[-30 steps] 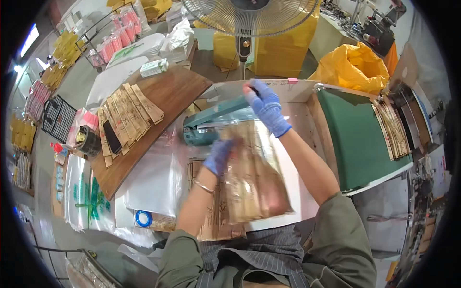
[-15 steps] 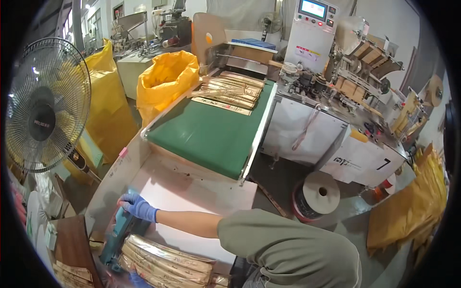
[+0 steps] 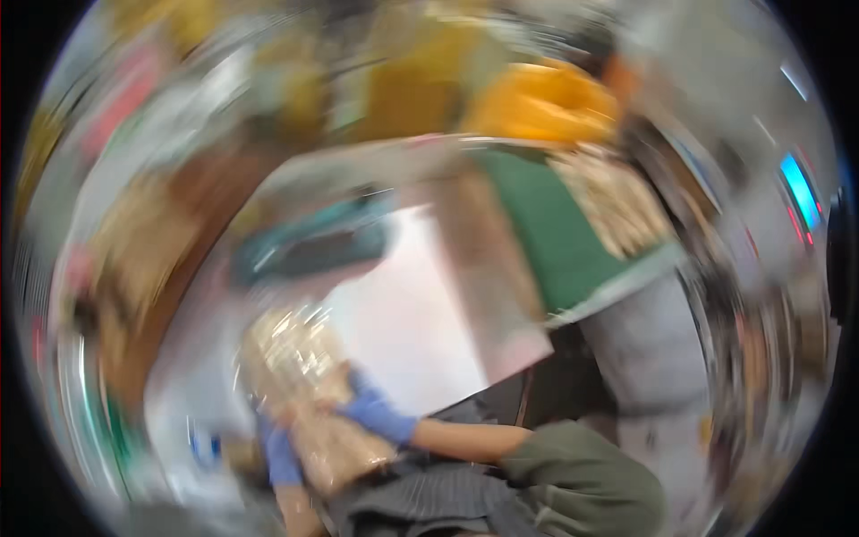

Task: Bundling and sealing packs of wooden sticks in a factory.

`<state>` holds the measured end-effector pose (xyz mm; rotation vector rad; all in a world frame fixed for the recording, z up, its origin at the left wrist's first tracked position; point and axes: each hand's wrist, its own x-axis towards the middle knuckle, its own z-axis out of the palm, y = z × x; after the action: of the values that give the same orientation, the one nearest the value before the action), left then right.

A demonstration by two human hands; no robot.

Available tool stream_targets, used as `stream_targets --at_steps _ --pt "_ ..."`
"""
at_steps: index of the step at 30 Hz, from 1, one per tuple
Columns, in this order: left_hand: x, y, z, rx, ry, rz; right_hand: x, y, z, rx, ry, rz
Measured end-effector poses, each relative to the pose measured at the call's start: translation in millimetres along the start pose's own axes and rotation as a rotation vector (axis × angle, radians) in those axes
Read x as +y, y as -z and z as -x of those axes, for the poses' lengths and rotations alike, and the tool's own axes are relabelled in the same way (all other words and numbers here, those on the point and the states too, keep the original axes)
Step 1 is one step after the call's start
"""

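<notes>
A clear plastic bag of slim gold packets [image 3: 295, 345] lies slantwise at the near left of the white work surface, its film glinting. My left hand [image 3: 279, 447], in a blue glove, grips the bag's left side near its lower end. Across from it my right hand [image 3: 376, 409], gloved the same way, presses on the bag's right side. Motion smears the fingers of both. Beyond the bag stands a long teal device [image 3: 376, 237], similar to a bag sealer, apart from both hands.
A green conveyor belt [image 3: 559, 242] at the far right carries a pile of gold packets [image 3: 613, 201]. Behind it is an orange-yellow sack [image 3: 546, 103]. A brown board [image 3: 192, 286] borders the left side. A lit screen [image 3: 799, 190] glows at the right.
The view has swung left and blurred. My right hand has left the teal device and come to the bag of gold packets, which is now turned more lengthwise, with both hands on it.
</notes>
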<state>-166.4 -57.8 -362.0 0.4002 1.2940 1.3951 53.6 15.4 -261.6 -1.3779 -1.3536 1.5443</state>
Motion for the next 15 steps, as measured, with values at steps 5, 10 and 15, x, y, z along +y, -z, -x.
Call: stream_targets --at_steps 5,10,15 --pt "32 -117 161 0.021 -0.12 -0.179 -22 74 119 -0.21 -0.329 -0.16" --pt "2 -80 215 -0.026 -0.128 -0.06 -10 49 130 -0.456 -0.367 -0.065" --pt "78 11 203 0.183 -0.694 -0.342 -50 -27 108 -0.539 0.34 -0.145"
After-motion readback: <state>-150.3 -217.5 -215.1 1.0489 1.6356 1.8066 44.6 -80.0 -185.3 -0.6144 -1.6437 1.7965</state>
